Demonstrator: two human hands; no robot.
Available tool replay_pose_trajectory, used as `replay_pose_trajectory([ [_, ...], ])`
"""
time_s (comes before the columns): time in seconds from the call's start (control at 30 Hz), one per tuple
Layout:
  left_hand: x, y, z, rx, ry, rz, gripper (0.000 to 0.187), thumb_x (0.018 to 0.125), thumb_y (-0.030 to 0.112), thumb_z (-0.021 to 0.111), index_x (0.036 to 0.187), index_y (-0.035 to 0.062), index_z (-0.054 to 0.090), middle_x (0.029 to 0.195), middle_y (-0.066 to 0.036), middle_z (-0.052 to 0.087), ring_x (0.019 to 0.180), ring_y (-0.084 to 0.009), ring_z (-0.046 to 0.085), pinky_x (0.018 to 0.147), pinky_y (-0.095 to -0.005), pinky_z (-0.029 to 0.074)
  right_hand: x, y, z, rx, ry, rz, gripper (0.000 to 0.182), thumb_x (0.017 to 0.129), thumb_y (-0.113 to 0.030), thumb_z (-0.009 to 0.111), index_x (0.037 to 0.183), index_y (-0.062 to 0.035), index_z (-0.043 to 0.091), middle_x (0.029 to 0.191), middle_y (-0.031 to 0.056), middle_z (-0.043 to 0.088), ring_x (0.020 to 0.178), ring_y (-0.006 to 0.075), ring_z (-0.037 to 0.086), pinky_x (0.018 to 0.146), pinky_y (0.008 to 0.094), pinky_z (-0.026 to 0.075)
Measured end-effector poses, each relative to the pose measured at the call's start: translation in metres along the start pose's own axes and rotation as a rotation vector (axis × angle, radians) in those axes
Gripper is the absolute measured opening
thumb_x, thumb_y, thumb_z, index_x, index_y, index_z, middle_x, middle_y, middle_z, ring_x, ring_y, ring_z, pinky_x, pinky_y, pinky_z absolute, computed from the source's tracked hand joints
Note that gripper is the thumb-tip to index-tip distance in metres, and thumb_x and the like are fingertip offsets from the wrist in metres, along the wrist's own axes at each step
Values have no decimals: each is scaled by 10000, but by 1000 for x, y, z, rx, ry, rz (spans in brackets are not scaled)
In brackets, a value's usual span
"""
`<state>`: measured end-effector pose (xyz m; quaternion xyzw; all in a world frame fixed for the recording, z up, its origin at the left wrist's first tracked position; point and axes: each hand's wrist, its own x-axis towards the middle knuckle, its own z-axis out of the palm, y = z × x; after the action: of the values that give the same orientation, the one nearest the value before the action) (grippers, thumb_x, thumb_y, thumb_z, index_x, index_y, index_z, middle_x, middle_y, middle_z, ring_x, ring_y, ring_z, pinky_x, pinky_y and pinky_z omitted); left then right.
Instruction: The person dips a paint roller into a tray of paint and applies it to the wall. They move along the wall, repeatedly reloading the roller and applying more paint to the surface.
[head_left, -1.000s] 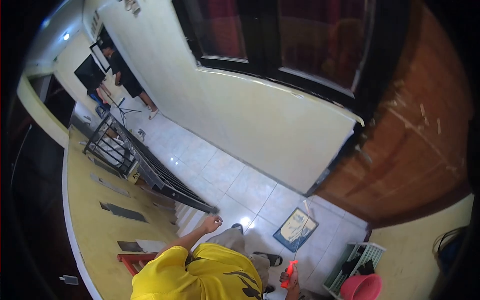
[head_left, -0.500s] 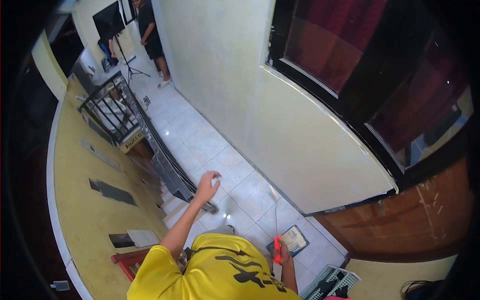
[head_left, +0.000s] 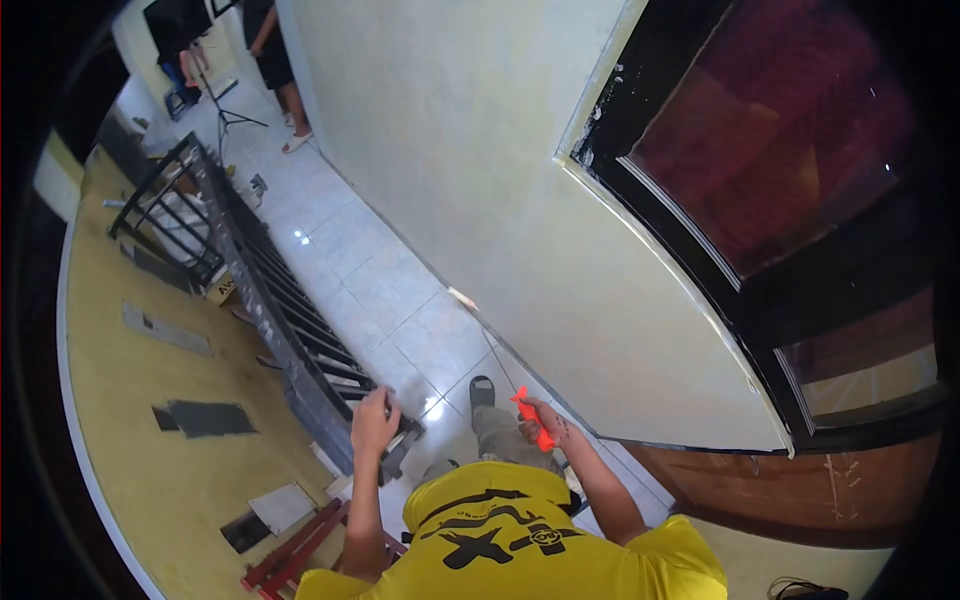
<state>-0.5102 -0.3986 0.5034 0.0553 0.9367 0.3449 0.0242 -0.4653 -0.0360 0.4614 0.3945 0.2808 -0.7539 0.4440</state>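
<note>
My right hand [head_left: 545, 422] is wrapped round the orange handle of a paint roller [head_left: 531, 418]. Its long thin rod reaches forward to a pale roller head [head_left: 462, 297] at the foot of the wall. My left hand [head_left: 374, 420] hangs in front of me with loosely bent fingers and nothing visible in it. In this view it overlaps the near end of the black metal railing [head_left: 270, 295]. One foot in a dark sandal [head_left: 483, 392] is forward on the tiled floor [head_left: 400, 325].
A pale wall [head_left: 450, 150] with a dark-framed window [head_left: 690, 230] runs along my right. Left of the railing is a yellow wall [head_left: 130, 400] with grey patches. Ahead, a person [head_left: 272, 60] stands near a tripod [head_left: 225, 115]. Red bars [head_left: 295, 555] lie low at left.
I have stepped forward and the view has shifted. My right hand has moved forward with the paint roller. My left hand has lowered toward the railing's end in view.
</note>
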Motion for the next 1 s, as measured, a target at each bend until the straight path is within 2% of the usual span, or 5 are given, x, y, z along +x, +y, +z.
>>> replay_pose_trajectory([
  [0.4,135,-60,40,-295,-67,-274,177,855,122,579,979,-4,574,795,-113,613,712,-212,600,660,-319,470,78,-216,109,-260,-92,238,351,845,-425,555,722,-139,393,539,-50,341,410,58,341,379,207,301],
  [0.7,387,-195,-25,-591,-246,-282,161,882,127,480,939,5,567,849,-72,594,740,-147,553,670,-291,459,195,-311,250,-335,-102,176,308,868,-385,500,723,-138,386,539,-24,329,403,100,321,381,253,298],
  [0.87,546,-306,-117,-685,-318,-393,218,894,191,433,903,16,562,852,-69,572,699,-155,524,639,-302,459,294,-369,359,-271,-363,251,340,875,-411,500,713,-139,377,542,-36,328,410,88,327,389,238,300],
  [0.93,596,-323,-151,-488,-248,-262,185,882,162,461,849,1,547,744,-78,549,683,-165,517,623,-319,453,328,-387,390,-545,-501,-261,378,860,-443,533,691,-142,379,531,-40,340,421,78,358,393,221,309],
  [1.0,645,-343,-183,-218,-188,-88,170,872,139,474,830,-16,530,691,-62,527,639,-155,480,606,-311,430,339,-416,453,-195,-287,256,395,851,-454,550,682,-141,378,525,-43,347,418,73,371,394,212,315],
])
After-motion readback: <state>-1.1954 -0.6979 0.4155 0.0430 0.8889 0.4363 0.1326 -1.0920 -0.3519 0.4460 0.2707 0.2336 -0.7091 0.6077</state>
